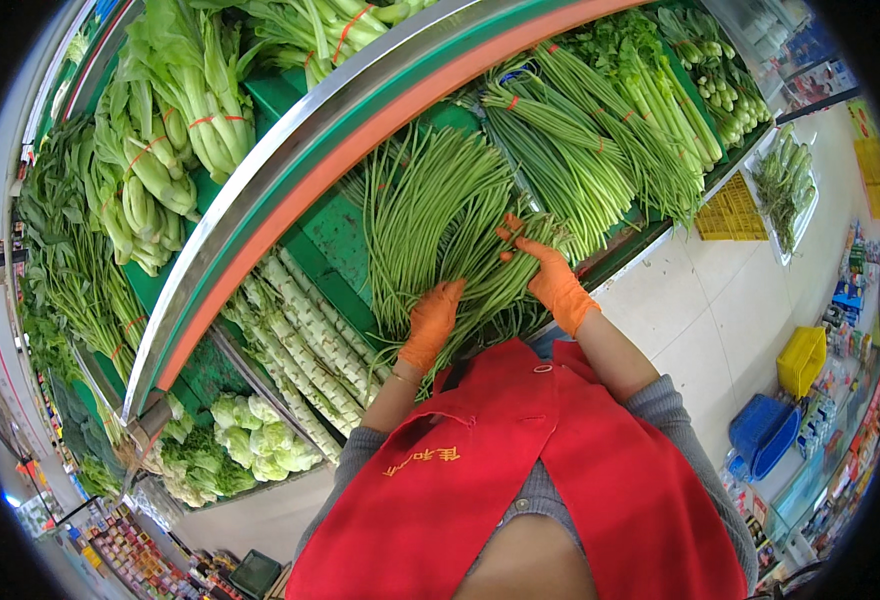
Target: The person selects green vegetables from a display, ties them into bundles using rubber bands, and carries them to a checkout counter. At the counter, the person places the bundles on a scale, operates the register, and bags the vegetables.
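Long green yardlong beans (436,217) lie in a large loose bundle on the green shelf in front of me. My left hand (432,322), in an orange glove, is closed around the near part of the beans. Gloved in orange too, my right hand (541,262) grips the right end of a bunch, its fingers curled over the bean tips. Banded bunches of thin green stalks (575,157) lie just right of the beans. To the left are stem lettuce stalks (305,337) with pale, ridged stems.
A curved metal shelf edge (260,165) with an orange strip arches beyond my hands. Leafy greens (207,112) fill the upper tier; lettuce heads (263,439) sit lower left. At right stand a yellow crate (732,210), a white tray of vegetables (811,191) and a blue basket (762,435).
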`<state>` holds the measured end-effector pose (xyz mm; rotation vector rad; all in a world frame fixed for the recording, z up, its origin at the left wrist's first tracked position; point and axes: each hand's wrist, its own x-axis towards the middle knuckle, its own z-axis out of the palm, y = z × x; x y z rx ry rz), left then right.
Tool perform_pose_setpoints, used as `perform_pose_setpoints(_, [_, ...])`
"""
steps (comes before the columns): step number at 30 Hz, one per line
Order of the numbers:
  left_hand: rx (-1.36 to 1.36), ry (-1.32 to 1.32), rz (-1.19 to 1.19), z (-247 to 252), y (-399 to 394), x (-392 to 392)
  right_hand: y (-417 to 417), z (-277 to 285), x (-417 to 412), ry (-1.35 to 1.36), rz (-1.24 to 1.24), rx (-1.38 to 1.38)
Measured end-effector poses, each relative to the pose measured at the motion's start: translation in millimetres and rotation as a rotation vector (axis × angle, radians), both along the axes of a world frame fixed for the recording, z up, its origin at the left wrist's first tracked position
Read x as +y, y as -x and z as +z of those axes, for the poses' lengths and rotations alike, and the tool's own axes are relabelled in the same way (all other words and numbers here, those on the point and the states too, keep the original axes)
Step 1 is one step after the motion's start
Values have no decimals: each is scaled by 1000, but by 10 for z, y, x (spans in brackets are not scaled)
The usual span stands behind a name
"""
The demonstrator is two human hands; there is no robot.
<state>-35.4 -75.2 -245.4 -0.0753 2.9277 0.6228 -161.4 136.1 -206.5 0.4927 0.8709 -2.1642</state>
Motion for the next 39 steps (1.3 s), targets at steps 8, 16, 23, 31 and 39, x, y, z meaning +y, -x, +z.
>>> perform_pose_setpoints(8, [538, -193, 431, -147, 506, -714, -49, -148, 93, -52, -26, 32])
perform_pose_setpoints(16, [211, -416, 544, -841, 685, -1742, -112, -112, 148, -47, 42, -39])
perform_pose_setpoints(23, [453, -137, 564, -285, 755, -1560, -129, -183, 137, -32, -39, -79])
perform_pose_setpoints(31, [217, 265, -69, -463, 866, -1042, -123, -216, 136, -28, 13, -99])
perform_pose_setpoints(39, [144, 671, 136, -616, 1072, -1593, -253, -127, 238, -100, -7, -128])
